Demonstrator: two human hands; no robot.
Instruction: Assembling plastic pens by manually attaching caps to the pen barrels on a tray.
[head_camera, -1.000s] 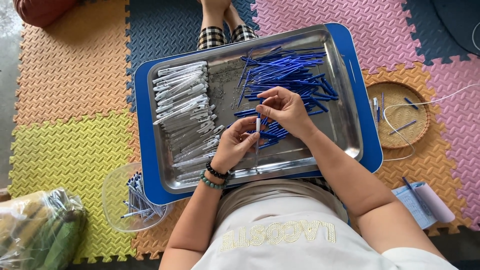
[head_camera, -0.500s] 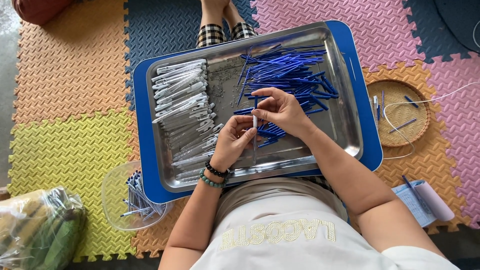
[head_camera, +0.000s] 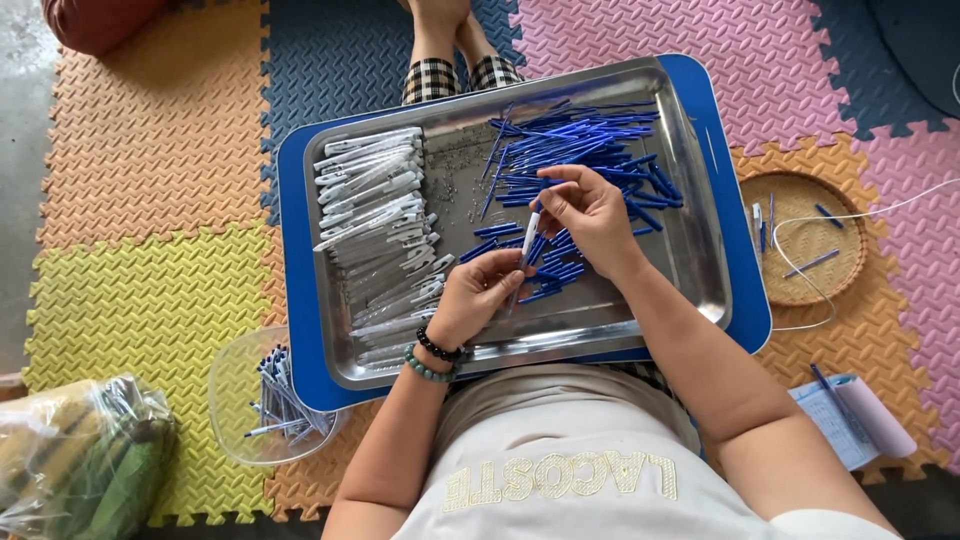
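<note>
A steel tray (head_camera: 700, 255) rests on a blue board (head_camera: 745, 300) across my lap. White pen barrels (head_camera: 375, 215) lie stacked along its left side. A heap of blue pen parts (head_camera: 585, 145) fills its upper right. My left hand (head_camera: 480, 295) grips the lower end of a white pen (head_camera: 528, 235) held upright over the tray's middle. My right hand (head_camera: 590, 210) pinches the top of that same pen, just in front of the blue heap.
A clear plastic bowl (head_camera: 235, 390) with assembled pens sits at lower left on the foam mats. A woven basket (head_camera: 815, 240) with a few blue parts and a white cable lies right of the tray. A plastic bag (head_camera: 80, 460) is at the bottom left, papers (head_camera: 850, 420) at the lower right.
Both hands stayed over the tray's middle, working the white pen. The pen now stands more upright between them, with my right hand on its top.
</note>
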